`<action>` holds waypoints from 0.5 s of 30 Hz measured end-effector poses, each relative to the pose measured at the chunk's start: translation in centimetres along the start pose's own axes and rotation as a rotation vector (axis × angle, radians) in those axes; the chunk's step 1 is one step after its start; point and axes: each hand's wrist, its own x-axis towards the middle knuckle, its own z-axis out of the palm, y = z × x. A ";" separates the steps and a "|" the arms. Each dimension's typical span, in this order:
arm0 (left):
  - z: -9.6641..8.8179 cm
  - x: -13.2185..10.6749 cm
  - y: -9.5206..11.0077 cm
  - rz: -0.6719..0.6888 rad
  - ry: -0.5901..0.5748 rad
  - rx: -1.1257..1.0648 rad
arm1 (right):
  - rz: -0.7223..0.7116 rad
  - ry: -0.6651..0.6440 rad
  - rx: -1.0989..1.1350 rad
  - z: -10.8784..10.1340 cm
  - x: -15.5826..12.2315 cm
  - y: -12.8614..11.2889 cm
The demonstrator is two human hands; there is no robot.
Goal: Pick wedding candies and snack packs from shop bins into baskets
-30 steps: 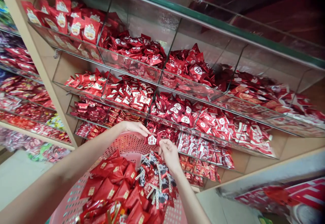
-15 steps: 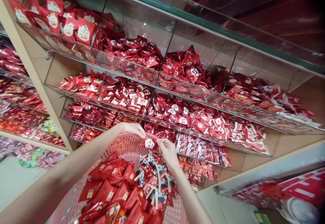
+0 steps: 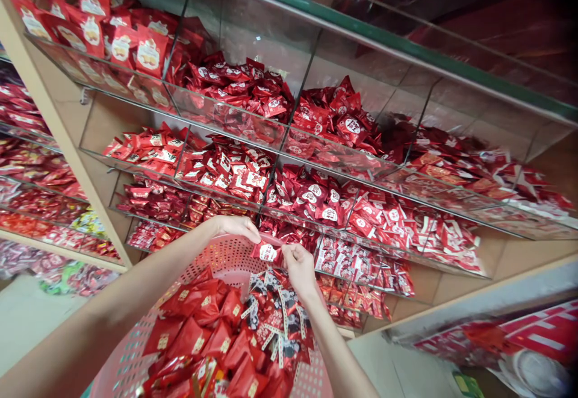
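Between my two hands is a small red candy packet (image 3: 268, 252) with a white label and dark lettering, above the far rim of a pink plastic basket (image 3: 226, 254). The fingers of my left hand (image 3: 237, 227) pinch its left end. My right hand (image 3: 298, 265) pinches its right end between thumb and fingers. Below, the basket holds large plain red packets (image 3: 221, 341) with gold marks. Beside them, on the right, lie black, white and red packets (image 3: 277, 320) with cream strips.
Ahead stands a tilted-looking wooden shelf unit with clear-fronted bins (image 3: 226, 115) full of red packets. A wooden upright (image 3: 54, 103) parts it from more filled shelves on the left. Pale floor tiles (image 3: 38, 307) show below, with red printed material (image 3: 542, 332) at lower right.
The packet is turned slightly so its label faces me more fully. My hands stay at both its ends, and the view has shifted a little.
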 end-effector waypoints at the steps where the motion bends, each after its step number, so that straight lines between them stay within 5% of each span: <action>1: 0.0 0.0 0.0 0.001 0.001 0.001 | -0.006 0.007 -0.007 0.1 0.0 -0.1; 15: 0.0 -0.6 -0.2 0.016 0.070 0.026 | 0.036 0.029 0.025 0.6 -0.7 -0.2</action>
